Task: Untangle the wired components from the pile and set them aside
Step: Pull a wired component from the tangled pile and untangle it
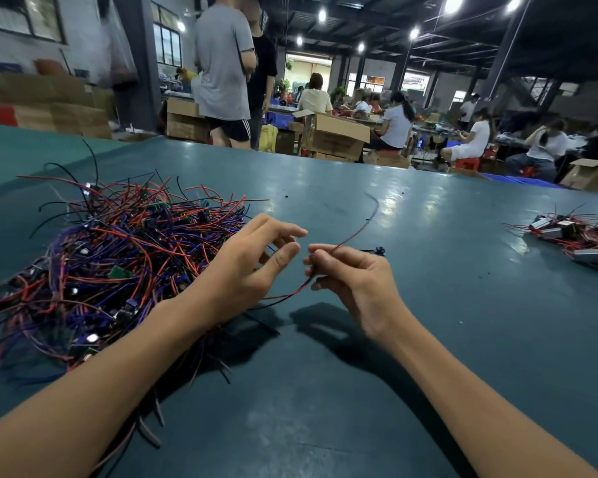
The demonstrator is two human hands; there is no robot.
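A tangled pile of red, black and purple wires with small circuit boards [111, 257] lies on the teal table [359, 391] at the left. My right hand [353, 277] pinches a thin red-and-black wire pair [359, 231] that curves up and away above the table; its lower end trails back toward the pile. My left hand [252, 267] hovers at the pile's right edge with fingers relaxed and spread, holding nothing. A small dark component [379, 250] lies on the table just beyond my right hand.
A second heap of wired components with metal boxes [577, 236] sits at the table's right edge. Beyond the table, people stand and sit among cardboard boxes [335, 136] in a workshop.
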